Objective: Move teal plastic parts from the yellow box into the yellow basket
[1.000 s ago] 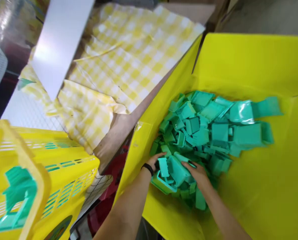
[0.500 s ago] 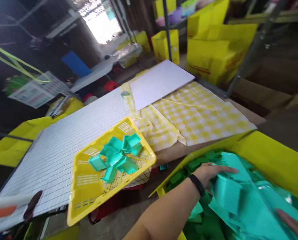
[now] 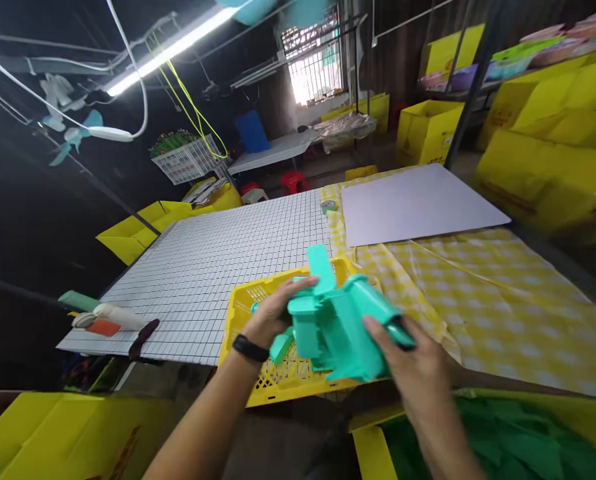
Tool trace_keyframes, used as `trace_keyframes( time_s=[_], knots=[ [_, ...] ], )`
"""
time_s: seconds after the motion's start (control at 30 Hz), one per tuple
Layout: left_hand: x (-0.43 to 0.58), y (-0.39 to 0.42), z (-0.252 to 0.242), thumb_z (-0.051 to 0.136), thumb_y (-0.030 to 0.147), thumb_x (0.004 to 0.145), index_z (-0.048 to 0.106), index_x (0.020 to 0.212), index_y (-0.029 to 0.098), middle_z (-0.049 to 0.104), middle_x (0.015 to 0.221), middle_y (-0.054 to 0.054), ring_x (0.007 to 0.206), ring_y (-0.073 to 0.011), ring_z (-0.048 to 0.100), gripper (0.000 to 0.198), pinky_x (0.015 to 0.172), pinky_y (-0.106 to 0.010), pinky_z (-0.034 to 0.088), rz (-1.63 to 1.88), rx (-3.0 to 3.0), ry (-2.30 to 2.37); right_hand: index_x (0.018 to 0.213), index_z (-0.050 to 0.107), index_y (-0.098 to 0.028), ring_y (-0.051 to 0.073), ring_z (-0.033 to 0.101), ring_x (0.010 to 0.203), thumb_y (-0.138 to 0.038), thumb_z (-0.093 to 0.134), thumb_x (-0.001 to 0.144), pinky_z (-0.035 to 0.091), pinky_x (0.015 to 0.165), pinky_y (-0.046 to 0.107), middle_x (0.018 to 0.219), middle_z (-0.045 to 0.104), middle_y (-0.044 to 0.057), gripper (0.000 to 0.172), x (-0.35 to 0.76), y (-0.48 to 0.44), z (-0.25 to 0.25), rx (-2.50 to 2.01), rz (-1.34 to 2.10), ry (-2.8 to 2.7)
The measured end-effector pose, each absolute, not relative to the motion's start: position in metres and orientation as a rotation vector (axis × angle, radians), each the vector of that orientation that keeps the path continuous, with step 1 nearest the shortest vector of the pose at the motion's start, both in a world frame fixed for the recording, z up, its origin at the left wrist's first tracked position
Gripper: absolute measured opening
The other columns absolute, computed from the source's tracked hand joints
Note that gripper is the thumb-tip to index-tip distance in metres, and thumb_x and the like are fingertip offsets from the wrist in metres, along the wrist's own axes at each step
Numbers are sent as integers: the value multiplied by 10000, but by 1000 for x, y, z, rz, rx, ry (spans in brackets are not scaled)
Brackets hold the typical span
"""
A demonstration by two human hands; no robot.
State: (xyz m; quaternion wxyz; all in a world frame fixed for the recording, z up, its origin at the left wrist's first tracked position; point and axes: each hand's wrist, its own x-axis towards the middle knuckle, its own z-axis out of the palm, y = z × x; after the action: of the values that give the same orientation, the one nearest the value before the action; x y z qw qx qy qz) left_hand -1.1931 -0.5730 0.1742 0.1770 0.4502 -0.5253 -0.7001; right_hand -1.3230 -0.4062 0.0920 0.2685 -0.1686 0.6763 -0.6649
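Green plastic parts [image 3: 341, 327], clasped in both hands' grip, now lifted over yellow basket [image 3: 258, 303].

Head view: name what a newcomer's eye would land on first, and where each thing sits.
A bundle of teal plastic parts sits centre frame, clutched between the left hand and right hand above a yellow basket. Behind lies a white gridded board, with a yellow checked cloth to its right.

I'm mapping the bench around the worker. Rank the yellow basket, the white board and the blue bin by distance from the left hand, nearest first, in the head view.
From the left hand:
1. Yellow basket, directly under it at the table's near edge.
2. White board, on the checked cloth, farther back on the right.
3. Blue bin, far back by the window.
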Motion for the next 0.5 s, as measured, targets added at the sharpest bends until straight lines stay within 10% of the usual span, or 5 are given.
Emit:
trace_keyframes(
  time_s=[0.23, 0.5],
  knots=[
    [-1080, -623, 138, 935, 532, 631, 529, 1479, 259, 646, 1406, -177, 1046, -361, 694, 979, 639, -360, 606, -1358, 1910, -1649, 1090, 814, -220, 346, 773, 1071, -653, 726, 698, 676, 833, 420, 1180, 807, 127, 590, -1290, -432, 51, -573, -1760, 1794],
    [-1120, -574, 126, 699, 503, 835, 659, 1245, 205, 715, 916, -53, 878, -244, 731, 509, 689, -307, 580, -733, 1605, -2008, 1133, 745, -210, 325, 735, 1149, -735, 770, 688, 641, 969, 418, 1234, 776, 114, 689, -1310, -235, -55, 290, -1705, 1952]
  ],
)
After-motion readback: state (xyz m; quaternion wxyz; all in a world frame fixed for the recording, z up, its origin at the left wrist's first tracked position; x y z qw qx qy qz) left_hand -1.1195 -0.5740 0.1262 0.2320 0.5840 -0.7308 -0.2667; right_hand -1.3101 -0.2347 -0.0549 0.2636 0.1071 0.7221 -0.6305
